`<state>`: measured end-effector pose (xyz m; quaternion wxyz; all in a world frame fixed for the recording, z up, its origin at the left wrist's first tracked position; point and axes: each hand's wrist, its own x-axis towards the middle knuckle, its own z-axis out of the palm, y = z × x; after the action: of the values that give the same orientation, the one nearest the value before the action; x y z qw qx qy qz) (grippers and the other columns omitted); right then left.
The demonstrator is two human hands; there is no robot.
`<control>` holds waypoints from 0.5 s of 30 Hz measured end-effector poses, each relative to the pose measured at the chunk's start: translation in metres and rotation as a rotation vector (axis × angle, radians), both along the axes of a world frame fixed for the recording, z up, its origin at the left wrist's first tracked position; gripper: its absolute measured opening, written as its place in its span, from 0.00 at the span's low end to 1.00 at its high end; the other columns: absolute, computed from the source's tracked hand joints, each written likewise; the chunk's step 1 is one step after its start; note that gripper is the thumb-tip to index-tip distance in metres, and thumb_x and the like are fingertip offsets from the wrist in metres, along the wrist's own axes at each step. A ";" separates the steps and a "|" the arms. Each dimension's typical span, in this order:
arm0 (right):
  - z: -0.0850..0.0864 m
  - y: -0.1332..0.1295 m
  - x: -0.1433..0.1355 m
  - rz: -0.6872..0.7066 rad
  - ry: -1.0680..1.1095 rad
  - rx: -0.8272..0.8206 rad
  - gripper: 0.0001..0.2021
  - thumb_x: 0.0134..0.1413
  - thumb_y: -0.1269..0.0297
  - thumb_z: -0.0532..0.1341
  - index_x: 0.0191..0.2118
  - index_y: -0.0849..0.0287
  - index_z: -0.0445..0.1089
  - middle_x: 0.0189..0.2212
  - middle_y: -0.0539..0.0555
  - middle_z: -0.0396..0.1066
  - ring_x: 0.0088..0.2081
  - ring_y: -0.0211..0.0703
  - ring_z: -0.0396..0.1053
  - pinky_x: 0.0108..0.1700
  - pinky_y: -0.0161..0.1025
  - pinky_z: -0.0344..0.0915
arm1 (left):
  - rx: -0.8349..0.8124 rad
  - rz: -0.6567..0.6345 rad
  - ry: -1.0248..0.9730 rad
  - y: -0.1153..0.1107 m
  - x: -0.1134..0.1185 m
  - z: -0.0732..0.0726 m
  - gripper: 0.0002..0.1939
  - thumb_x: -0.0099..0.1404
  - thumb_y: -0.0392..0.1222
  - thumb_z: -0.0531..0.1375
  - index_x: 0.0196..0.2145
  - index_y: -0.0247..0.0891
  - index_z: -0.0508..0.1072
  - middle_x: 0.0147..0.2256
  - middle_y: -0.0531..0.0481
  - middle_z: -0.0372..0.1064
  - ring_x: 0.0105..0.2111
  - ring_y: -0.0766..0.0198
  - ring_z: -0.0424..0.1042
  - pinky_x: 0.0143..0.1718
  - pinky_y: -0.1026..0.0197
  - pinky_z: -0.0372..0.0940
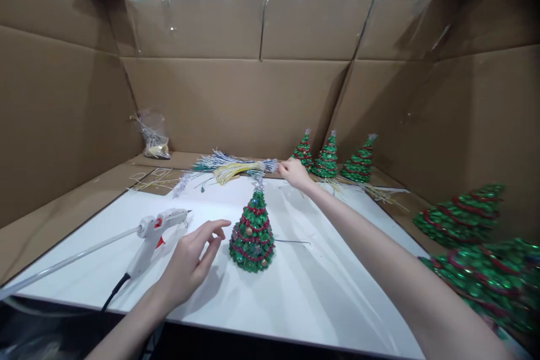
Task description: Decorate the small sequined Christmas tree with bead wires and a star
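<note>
A small green beaded Christmas tree (252,230) with red garland and a silvery top stands upright on the white board. Just left of it is my left hand (192,256), fingers apart and slightly curved, holding nothing. My right hand (294,173) reaches to the back, its fingers pinched at the right end of a bundle of thin white strands (270,165); the fingertips are partly hidden. Yellow strands (231,171) lie beside that bundle. A white hot glue gun (147,239) with a long glue stick sits left of my left hand.
Three more beaded trees (326,158) stand at the back right. Two larger-looking trees (462,216) lie tilted along the right side. A plastic bag (154,136) sits in the back left corner. Cardboard walls (236,95) enclose the board (337,292). A thin dark wire (293,241) extends right of the middle tree.
</note>
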<state>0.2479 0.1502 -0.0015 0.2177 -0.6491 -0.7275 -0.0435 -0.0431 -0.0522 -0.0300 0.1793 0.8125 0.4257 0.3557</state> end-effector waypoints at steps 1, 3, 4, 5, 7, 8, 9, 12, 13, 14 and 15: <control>-0.003 0.007 0.001 -0.011 -0.027 -0.025 0.21 0.62 0.59 0.47 0.33 0.61 0.76 0.37 0.60 0.71 0.43 0.48 0.65 0.43 0.38 0.58 | -0.008 -0.004 -0.002 -0.001 0.001 0.002 0.14 0.70 0.39 0.47 0.52 0.45 0.60 0.39 0.49 0.67 0.34 0.64 0.68 0.29 0.67 0.61; -0.010 0.019 0.002 -0.026 -0.062 -0.068 0.19 0.63 0.60 0.47 0.35 0.60 0.75 0.41 0.62 0.69 0.48 0.52 0.62 0.45 0.41 0.58 | -0.008 -0.018 0.011 -0.001 0.002 0.006 0.13 0.71 0.38 0.47 0.52 0.45 0.61 0.39 0.49 0.67 0.36 0.64 0.68 0.30 0.67 0.62; -0.013 0.024 0.002 -0.033 -0.081 -0.086 0.19 0.63 0.60 0.47 0.37 0.59 0.75 0.43 0.62 0.68 0.49 0.54 0.61 0.45 0.43 0.57 | -0.006 -0.024 0.022 0.000 0.003 0.008 0.13 0.71 0.38 0.47 0.51 0.45 0.61 0.39 0.49 0.67 0.36 0.64 0.68 0.33 0.66 0.63; -0.016 0.030 0.002 -0.038 -0.100 -0.103 0.18 0.63 0.61 0.47 0.38 0.59 0.74 0.45 0.63 0.67 0.51 0.56 0.59 0.46 0.45 0.57 | -0.004 -0.029 0.032 0.000 0.004 0.010 0.13 0.71 0.37 0.47 0.51 0.46 0.61 0.39 0.49 0.67 0.37 0.64 0.68 0.36 0.65 0.64; -0.021 0.040 0.001 -0.039 -0.135 -0.128 0.17 0.62 0.62 0.48 0.40 0.58 0.73 0.47 0.63 0.66 0.52 0.57 0.58 0.47 0.47 0.57 | -0.011 -0.039 0.046 0.002 0.005 0.012 0.13 0.71 0.37 0.47 0.51 0.46 0.61 0.40 0.49 0.67 0.38 0.64 0.68 0.40 0.63 0.64; -0.023 0.044 0.001 -0.037 -0.149 -0.136 0.16 0.62 0.62 0.48 0.41 0.58 0.73 0.47 0.63 0.66 0.52 0.56 0.57 0.47 0.47 0.57 | -0.015 -0.044 0.048 0.003 0.005 0.014 0.13 0.70 0.37 0.48 0.52 0.46 0.61 0.40 0.49 0.67 0.38 0.64 0.68 0.40 0.63 0.64; -0.026 0.049 0.001 -0.033 -0.162 -0.141 0.16 0.62 0.63 0.48 0.42 0.57 0.72 0.48 0.63 0.65 0.52 0.56 0.57 0.47 0.47 0.57 | -0.016 -0.051 0.048 0.004 0.005 0.014 0.14 0.70 0.37 0.48 0.52 0.46 0.61 0.41 0.49 0.67 0.38 0.64 0.68 0.40 0.64 0.64; -0.032 0.060 0.001 -0.028 -0.192 -0.139 0.14 0.61 0.65 0.49 0.46 0.58 0.70 0.49 0.63 0.65 0.52 0.56 0.56 0.47 0.47 0.56 | -0.014 -0.060 0.051 0.008 0.004 0.015 0.14 0.70 0.36 0.48 0.52 0.45 0.60 0.42 0.49 0.67 0.38 0.64 0.69 0.39 0.64 0.64; -0.035 0.063 0.001 -0.028 -0.199 -0.135 0.14 0.60 0.66 0.50 0.46 0.58 0.70 0.49 0.63 0.65 0.52 0.56 0.56 0.47 0.48 0.56 | -0.025 -0.062 0.057 0.009 0.004 0.016 0.14 0.70 0.36 0.48 0.52 0.45 0.60 0.42 0.49 0.67 0.38 0.64 0.69 0.39 0.64 0.64; -0.037 0.066 0.002 -0.028 -0.206 -0.131 0.13 0.59 0.67 0.51 0.46 0.59 0.70 0.48 0.64 0.65 0.52 0.57 0.56 0.47 0.48 0.56 | -0.041 -0.065 0.065 0.010 0.004 0.016 0.14 0.70 0.36 0.48 0.52 0.45 0.60 0.42 0.49 0.67 0.39 0.63 0.69 0.39 0.64 0.64; -0.039 0.069 0.002 -0.025 -0.212 -0.127 0.13 0.58 0.67 0.52 0.45 0.59 0.70 0.48 0.64 0.65 0.52 0.57 0.57 0.47 0.48 0.56 | -0.059 -0.071 0.073 0.011 0.004 0.017 0.14 0.70 0.36 0.48 0.52 0.45 0.60 0.43 0.49 0.67 0.39 0.63 0.69 0.39 0.64 0.64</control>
<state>0.2502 0.2192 -0.0406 0.0976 -0.6622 -0.7397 -0.0685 -0.0389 -0.0408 -0.0134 0.2001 0.8340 0.4130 0.3063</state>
